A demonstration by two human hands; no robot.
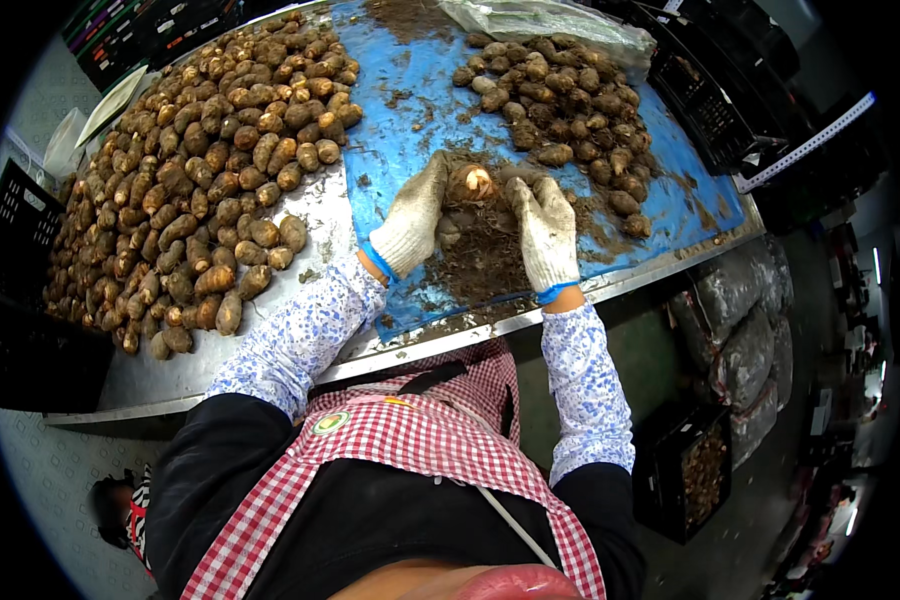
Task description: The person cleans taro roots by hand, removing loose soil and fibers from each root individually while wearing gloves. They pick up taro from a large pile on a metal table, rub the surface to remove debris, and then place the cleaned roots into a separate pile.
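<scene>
A small brown taro corm (476, 182) with a pale cut end sits between my two hands, above a heap of soil and root fibres (480, 266). My left hand (412, 217), in a soiled off-white knit glove, grips the corm from its left side. My right hand (549, 225) wears a matching glove and is close against the corm's right side. Dirt darkens its fingertips, so their hold cannot be made out. To the right of my hands lies a pile of hairy, soil-covered taro corms (562, 97). A larger pile of cleaner corms (217, 172) spreads on the left.
Blue plastic sheeting (397, 142) covers part of the metal table (322, 232). Clear plastic (555, 22) lies behind the right pile. Black crates (705, 112) stand at the right edge. Below are filled sacks (750, 352) and a crate of corms (682, 472). Another person (124, 510) is at lower left.
</scene>
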